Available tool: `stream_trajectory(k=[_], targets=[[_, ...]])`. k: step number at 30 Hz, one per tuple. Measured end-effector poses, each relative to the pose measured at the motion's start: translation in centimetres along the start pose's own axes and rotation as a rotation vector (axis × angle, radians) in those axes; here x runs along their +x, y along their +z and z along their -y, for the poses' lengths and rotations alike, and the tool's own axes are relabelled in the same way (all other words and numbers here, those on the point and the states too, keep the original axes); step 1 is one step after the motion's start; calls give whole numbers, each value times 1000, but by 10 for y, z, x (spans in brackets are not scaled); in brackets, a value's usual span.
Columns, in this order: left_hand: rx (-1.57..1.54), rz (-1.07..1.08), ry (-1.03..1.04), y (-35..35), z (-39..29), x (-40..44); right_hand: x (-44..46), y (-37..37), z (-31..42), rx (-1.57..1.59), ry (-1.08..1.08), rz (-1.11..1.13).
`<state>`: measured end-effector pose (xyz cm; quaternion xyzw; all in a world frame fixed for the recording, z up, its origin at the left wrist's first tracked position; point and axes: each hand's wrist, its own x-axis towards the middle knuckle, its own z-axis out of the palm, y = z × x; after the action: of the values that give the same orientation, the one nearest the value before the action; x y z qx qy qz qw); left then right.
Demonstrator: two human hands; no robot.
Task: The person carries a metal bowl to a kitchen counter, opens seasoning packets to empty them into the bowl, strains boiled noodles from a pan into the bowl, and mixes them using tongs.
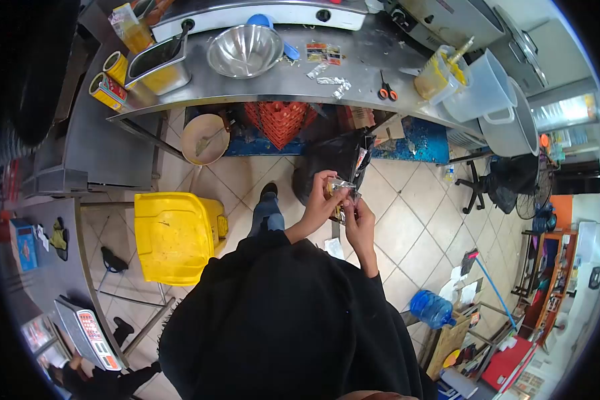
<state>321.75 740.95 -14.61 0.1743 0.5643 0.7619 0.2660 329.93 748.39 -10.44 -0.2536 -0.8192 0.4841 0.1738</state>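
Observation:
My left hand (318, 208) and my right hand (361, 228) are close together in front of my body, fingers closed on a small shiny packet (342, 187). Its printing is too small to read, and my fingers cover part of it. Just beyond my hands is a black plastic bag (313, 175) on the floor. On the steel counter (360, 53) ahead lie small printed sachets (323, 53), torn silvery scraps (332, 81) and orange-handled scissors (387, 92). A steel mixing bowl (245, 52) stands to their left.
A yellow plastic stool (173, 237) stands at my left, with a pan (205, 139) and a red crate (280, 123) under the counter. Plastic jugs (477, 83) stand at the counter's right end. A blue water bottle (432, 309) lies at right. Another person (103, 383) is at lower left.

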Motion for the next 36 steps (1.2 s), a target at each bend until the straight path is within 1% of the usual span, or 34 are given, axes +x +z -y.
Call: stream_trajectory(k=[1,2,3,4,5,6,7,8,9,10,11,16,17,19,20,22,23,25,26,27,28,29,30,32,33,34,35,36], targets=[[79,4,-30,-7,-1,8,8,2,0,6,38,8],[-68,-1,-12,-9,-4,17,16,4,3,12,75,13],[-152,15,-30,-12,-8,25,24,5,5,17,113,15],[-235,34,-49,-16,-11,33,32,4,6,31,212,59],[-318,58,-70,-19,-17,42,41,8,8,53,164,28],[-263,104,-35,-23,-12,52,51,11,10,76,117,-5],[-205,131,-55,-28,-12,60,59,15,12,97,72,-40],[-148,159,-75,-33,-13,67,66,13,14,47,102,41],[-89,186,-93,-38,-14,75,73,17,17,22,90,19],[-55,143,-25,-39,-15,83,80,22,19,-3,76,0],[-45,122,-21,-41,-13,91,87,28,22,-27,63,-18],[-39,19,-15,-47,-7,126,113,52,34,-26,179,-50],[-21,36,-37,-48,-7,129,115,55,33,-8,202,-68],[19,76,-75,-48,-7,136,121,58,32,31,244,-110],[9,94,-82,-47,-4,139,126,64,25,38,193,-252],[-8,118,-94,-44,1,141,133,57,16,-84,384,-234],[17,127,-61,-43,4,144,139,55,17,-144,476,-217],[64,124,13,-41,10,151,151,49,22,-248,460,-200],[-115,105,-88,-39,5,155,159,45,28,-303,447,-184],[-296,81,-187,-36,-4,158,166,34,35,-416,223,-191],[-475,54,-276,-34,-11,163,170,16,50,-374,137,-174],[-459,24,-257,-35,-10,170,174,-3,70,-323,44,-163],[-438,-3,-241,-39,-7,176,169,-20,78,144,52,-151],[-445,-7,-235,-52,6,188,182,-48,63,132,-26,-117],[-393,-12,-247,-55,6,192,199,-54,43,-353,-112,-104],[-343,-15,-264,-57,6,194,211,-55,26,-546,107,-99],[-297,-22,-276,-58,6,199,218,-54,21,-458,27,-72],[-286,21,-344,-61,8,201,223,-55,19,-355,50,-42]])
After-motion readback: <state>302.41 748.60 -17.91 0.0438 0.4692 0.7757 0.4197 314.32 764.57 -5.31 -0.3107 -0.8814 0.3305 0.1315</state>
